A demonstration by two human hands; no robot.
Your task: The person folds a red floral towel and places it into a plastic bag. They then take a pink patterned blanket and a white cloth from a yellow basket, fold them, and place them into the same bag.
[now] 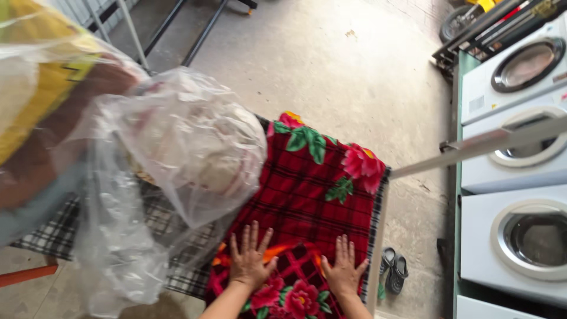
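Head view shows left hand (pixel 250 260) and right hand (pixel 343 270) pressed flat, fingers spread, on a red plaid flowered blanket (pixel 313 189).

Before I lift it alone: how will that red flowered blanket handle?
Probably floppy: the red flowered blanket lies flat and drapes over the table edge. It looks thick, so likely bulky. Both the left hand and right hand press it flat.

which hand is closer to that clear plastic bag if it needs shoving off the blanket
Left. The left hand lies flat on the red flowered blanket right beside the clear plastic bag, which overlaps the blanket's left edge. The right hand presses flat nearer the right edge, away from the bag.
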